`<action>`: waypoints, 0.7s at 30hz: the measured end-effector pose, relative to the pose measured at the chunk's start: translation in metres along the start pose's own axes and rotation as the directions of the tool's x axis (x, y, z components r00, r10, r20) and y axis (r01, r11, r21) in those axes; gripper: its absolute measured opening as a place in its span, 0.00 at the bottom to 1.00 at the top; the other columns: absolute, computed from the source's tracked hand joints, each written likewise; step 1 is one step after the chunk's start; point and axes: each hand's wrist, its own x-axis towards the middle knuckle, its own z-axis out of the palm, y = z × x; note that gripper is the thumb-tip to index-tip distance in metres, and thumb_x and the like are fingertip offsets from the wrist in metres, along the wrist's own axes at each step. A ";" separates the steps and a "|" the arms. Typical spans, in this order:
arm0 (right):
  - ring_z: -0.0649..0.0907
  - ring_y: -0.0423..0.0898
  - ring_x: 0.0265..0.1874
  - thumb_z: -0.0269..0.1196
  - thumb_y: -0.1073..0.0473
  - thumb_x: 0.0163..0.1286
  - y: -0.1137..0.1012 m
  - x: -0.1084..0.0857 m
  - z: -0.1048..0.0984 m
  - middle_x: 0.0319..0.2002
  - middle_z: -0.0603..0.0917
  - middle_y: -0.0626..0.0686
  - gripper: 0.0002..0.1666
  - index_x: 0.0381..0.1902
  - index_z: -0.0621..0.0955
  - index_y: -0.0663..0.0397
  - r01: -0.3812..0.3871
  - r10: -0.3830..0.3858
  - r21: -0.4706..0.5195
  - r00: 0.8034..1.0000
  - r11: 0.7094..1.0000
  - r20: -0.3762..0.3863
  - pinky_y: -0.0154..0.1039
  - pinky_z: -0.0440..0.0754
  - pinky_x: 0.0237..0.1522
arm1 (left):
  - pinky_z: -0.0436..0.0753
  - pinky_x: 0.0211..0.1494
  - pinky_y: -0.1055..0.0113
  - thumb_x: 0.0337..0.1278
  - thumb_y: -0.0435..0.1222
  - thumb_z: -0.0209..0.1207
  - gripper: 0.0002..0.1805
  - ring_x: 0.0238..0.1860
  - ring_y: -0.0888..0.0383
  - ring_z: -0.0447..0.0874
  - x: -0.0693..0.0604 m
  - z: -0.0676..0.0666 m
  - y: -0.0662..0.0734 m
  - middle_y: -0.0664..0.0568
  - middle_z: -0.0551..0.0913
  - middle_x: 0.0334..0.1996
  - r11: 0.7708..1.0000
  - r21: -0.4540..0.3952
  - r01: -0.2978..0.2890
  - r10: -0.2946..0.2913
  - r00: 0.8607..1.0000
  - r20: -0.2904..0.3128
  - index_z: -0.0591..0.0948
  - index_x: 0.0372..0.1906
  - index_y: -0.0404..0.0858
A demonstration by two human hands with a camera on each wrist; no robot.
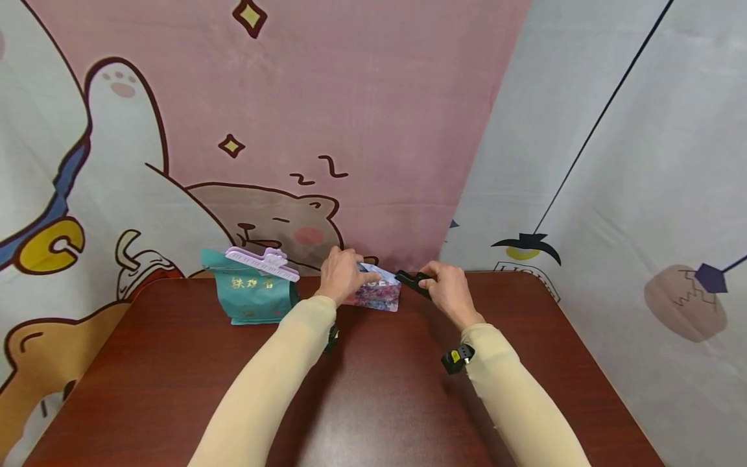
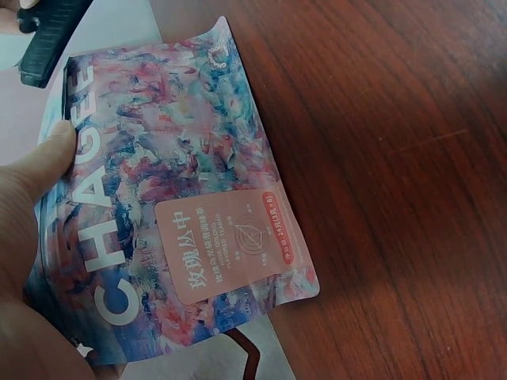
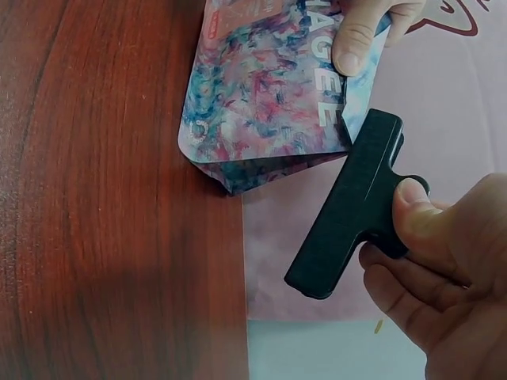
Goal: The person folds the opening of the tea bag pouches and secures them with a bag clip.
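A tea pouch [image 2: 182, 142] with a pink and blue painted pattern and white CHAGEE lettering stands near the back of the table. My left hand [image 1: 342, 275] pinches its top edge, thumb on the printed front. In the right wrist view the pale upper flap of the pouch shows behind that thumb. My right hand [image 1: 448, 290] holds a black bag clip [image 3: 348, 210] by its handles, thumb pressing on one side. One end of the clip is at the pouch's upper right corner; whether it bites the edge cannot be told.
To the left stands a teal bag [image 1: 257, 295] with gold characters, a lilac bag clip [image 1: 262, 262] across its slanting top. The brown wooden table [image 1: 379, 402] ends at a wall hanging [image 1: 403, 130] with cartoon animals.
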 end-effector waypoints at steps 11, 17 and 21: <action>0.86 0.54 0.36 0.71 0.65 0.67 0.000 0.010 0.003 0.37 0.91 0.56 0.04 0.39 0.90 0.57 -0.001 0.002 -0.025 1.000 1.000 0.022 0.48 0.83 0.39 | 0.79 0.50 0.53 0.48 0.60 0.75 0.36 0.47 0.49 0.73 -0.001 0.000 -0.001 0.49 0.85 0.46 1.000 -0.006 0.009 -0.009 1.000 0.001 0.88 0.57 0.39; 0.85 0.54 0.36 0.72 0.65 0.66 -0.004 0.015 0.003 0.36 0.91 0.56 0.05 0.39 0.90 0.57 0.003 -0.002 -0.029 0.999 1.000 0.038 0.50 0.83 0.41 | 0.78 0.51 0.53 0.49 0.60 0.75 0.36 0.47 0.49 0.72 -0.001 0.000 0.000 0.49 0.85 0.47 1.000 -0.017 0.009 -0.009 1.000 0.009 0.88 0.57 0.39; 0.85 0.54 0.36 0.72 0.64 0.65 -0.005 0.018 0.003 0.35 0.91 0.55 0.05 0.39 0.90 0.56 -0.005 0.007 -0.028 0.999 1.000 0.049 0.49 0.83 0.41 | 0.78 0.49 0.54 0.49 0.60 0.75 0.36 0.46 0.50 0.72 -0.001 -0.001 0.001 0.49 0.86 0.46 1.000 -0.011 0.004 -0.004 1.000 0.009 0.88 0.58 0.40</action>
